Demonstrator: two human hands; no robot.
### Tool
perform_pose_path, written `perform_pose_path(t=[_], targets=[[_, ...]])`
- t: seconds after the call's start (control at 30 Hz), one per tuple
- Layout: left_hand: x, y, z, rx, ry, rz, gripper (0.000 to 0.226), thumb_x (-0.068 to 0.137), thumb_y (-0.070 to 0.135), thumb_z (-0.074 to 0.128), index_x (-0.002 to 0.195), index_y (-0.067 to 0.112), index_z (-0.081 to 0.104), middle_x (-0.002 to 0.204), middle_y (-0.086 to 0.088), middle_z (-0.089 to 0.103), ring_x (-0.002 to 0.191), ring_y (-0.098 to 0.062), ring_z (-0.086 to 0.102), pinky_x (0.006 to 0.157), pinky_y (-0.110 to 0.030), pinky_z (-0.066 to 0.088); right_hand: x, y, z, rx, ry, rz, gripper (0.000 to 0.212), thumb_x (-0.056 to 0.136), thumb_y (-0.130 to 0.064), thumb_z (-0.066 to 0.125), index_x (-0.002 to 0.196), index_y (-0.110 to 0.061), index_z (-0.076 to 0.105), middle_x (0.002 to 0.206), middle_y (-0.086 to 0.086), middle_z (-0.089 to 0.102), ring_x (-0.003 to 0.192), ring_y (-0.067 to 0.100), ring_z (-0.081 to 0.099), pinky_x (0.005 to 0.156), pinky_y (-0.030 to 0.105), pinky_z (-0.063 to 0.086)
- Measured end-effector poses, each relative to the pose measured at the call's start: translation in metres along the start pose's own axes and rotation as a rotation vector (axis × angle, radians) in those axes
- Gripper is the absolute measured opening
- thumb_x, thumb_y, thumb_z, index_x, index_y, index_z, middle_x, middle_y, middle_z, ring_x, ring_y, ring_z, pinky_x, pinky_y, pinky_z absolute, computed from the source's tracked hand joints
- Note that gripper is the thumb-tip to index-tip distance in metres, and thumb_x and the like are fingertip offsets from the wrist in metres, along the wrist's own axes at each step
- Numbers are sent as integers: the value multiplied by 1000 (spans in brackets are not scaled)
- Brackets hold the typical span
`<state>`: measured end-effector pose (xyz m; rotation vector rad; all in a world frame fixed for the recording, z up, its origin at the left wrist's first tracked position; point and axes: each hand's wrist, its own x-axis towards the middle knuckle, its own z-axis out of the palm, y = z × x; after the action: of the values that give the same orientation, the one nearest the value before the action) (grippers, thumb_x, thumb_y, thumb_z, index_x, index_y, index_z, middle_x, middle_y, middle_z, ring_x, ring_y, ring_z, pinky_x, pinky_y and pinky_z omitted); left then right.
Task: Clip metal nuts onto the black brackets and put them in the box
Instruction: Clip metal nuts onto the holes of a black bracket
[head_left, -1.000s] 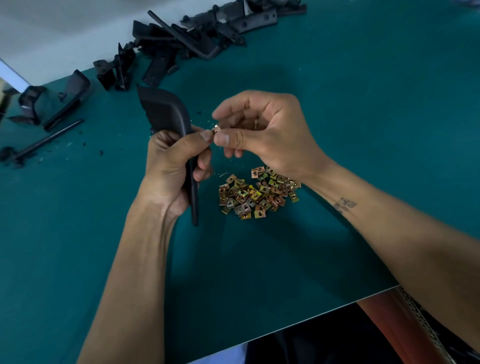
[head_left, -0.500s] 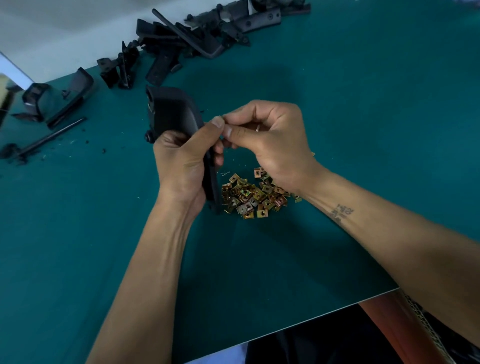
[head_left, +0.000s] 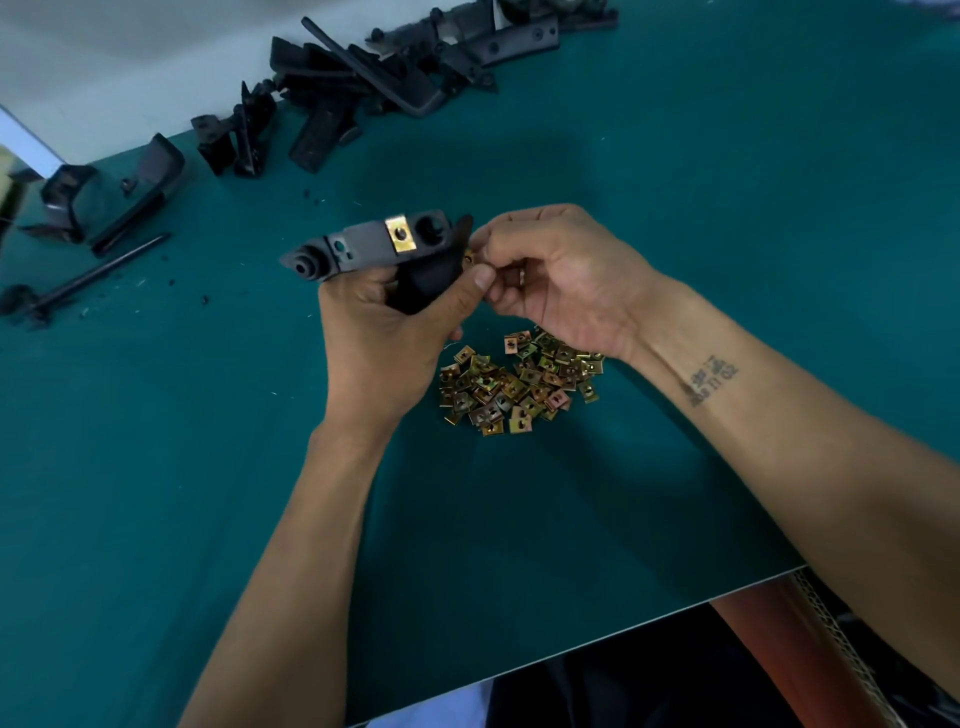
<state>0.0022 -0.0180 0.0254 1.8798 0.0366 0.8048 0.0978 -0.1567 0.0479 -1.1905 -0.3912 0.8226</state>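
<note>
My left hand (head_left: 384, 332) grips a black bracket (head_left: 363, 249) above the green table, turned so its flat arm faces up. One brass clip nut (head_left: 400, 235) sits clipped on that arm. My right hand (head_left: 561, 280) pinches another metal nut (head_left: 469, 256) against the bracket's right edge, beside my left thumb. A pile of loose brass nuts (head_left: 514, 384) lies on the table just below both hands. The box is not in view.
Several more black brackets (head_left: 374, 78) lie heaped along the table's far edge, with others at the far left (head_left: 98, 202) and a thin black rod (head_left: 88, 278). The green table top (head_left: 727, 208) ends in a near edge at lower right.
My left hand has turned the bracket from upright to lying across, so its arm with a clipped nut now faces up. My right hand stayed at the bracket's right edge with a nut.
</note>
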Motion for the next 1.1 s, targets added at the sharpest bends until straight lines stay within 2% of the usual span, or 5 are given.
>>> perform_pose_path(t=[0.4, 0.63, 0.8, 0.97, 1.1], targets=[[4, -3, -1, -268, 70, -96, 24, 92, 17, 75, 84, -4, 69, 75, -14, 71, 59, -31, 64, 50, -30, 48, 1, 7, 3, -200, -54, -337, 12, 89, 8, 70, 100, 4, 66, 85, 17, 64, 75, 22, 62, 70, 29, 52], [3, 3, 2, -441, 35, -219, 16, 93, 13, 71, 80, 3, 73, 68, -8, 69, 58, -21, 64, 49, -23, 47, -3, 9, 6, -359, -8, -505, 13, 92, 0, 69, 93, 12, 64, 77, 14, 65, 69, 21, 63, 65, 33, 52], [1, 10, 3, -472, 35, -296, 16, 91, 9, 70, 76, 8, 72, 63, -1, 68, 47, -12, 59, 47, -21, 46, -5, 13, 17, -301, 46, -542, 9, 86, -1, 69, 82, 0, 62, 67, 17, 61, 56, 35, 64, 55, 60, 51], [2, 12, 2, -482, -7, -188, 14, 95, 11, 68, 82, 8, 73, 71, -5, 72, 57, -18, 66, 50, -22, 48, -4, 12, 17, -280, 50, -559, 11, 78, -14, 69, 80, -5, 63, 64, 1, 62, 54, 18, 61, 53, 31, 48], [5, 8, 0, -438, -20, -106, 12, 94, 15, 72, 83, 11, 76, 73, -6, 72, 61, -26, 68, 49, -26, 49, -1, 10, 12, -321, 56, -538, 12, 79, -19, 69, 82, -7, 65, 66, -2, 67, 60, 18, 63, 57, 29, 49]])
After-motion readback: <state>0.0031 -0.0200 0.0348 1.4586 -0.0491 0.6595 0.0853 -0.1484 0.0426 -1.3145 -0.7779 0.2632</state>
